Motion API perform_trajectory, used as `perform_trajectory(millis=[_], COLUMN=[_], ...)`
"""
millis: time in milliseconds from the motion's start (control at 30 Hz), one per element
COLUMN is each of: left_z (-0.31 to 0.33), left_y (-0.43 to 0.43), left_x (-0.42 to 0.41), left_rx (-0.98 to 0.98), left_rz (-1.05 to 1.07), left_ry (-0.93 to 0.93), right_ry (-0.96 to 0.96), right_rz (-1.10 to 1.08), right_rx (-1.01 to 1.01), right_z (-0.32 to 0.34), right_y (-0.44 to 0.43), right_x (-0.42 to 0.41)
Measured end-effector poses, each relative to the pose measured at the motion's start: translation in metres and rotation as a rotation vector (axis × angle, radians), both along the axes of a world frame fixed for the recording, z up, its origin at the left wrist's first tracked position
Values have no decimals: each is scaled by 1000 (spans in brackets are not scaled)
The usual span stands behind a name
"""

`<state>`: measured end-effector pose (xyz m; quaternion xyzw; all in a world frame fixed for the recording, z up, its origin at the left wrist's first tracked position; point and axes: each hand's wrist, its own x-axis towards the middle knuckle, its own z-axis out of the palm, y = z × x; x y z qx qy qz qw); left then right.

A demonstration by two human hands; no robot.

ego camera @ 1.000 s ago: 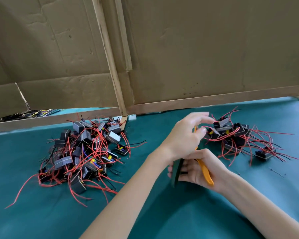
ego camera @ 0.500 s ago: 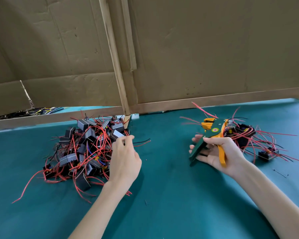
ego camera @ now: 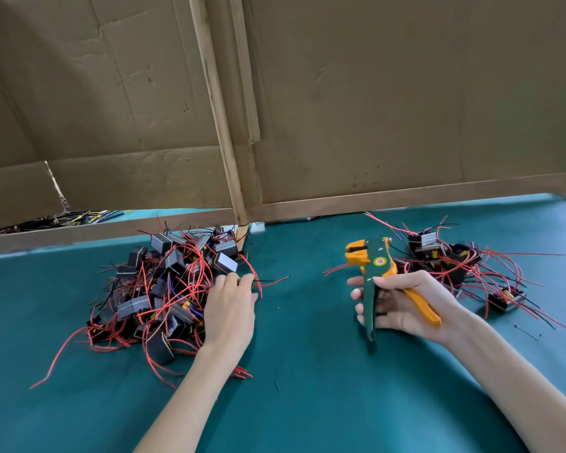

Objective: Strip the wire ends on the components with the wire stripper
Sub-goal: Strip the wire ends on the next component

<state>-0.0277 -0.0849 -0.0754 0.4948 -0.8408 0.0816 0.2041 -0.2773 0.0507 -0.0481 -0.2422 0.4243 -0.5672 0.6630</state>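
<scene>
A big pile of small black components with red and black wires lies on the left of the green table. My left hand rests palm down on the pile's right edge, its fingertips among the red wires; whether it pinches one is hidden. My right hand holds a green and orange wire stripper upright, jaws pointing up and left, with nothing in the jaws. A smaller pile of components lies just behind and to the right of the stripper.
A cardboard wall on wooden strips closes off the back of the green felt table. Loose wires lie behind the left board. Small wire scraps dot the felt at the right.
My left hand left the stripper, crossed to the left pile and settled further into its wires. My right hand raised the stripper upright and drew it slightly nearer.
</scene>
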Motion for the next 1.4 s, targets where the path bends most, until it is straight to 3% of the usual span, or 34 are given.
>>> perform_trajectory(millis=[100,200,367,467,933,1400], left_z=[5,10,22,26,15,17], left_y=[-3,4,18,24,23,27], left_x=[0,-1,-3,-6,-14,-14], left_rx=[-4,-5,120,268,581,658], left_rz=[-26,-92,-192,-236,-281,-366], left_ry=[115,396,924,1110,1080,1202], right_ry=[51,89,79,76,79,68], right_rz=[184,300,305,276,283,272], right_rx=[7,-11,-28,-30,-45,-54], right_z=[2,1,0,1,0,0], right_y=[4,5,6,5,5,5], right_x=[5,10,13,16,28,34])
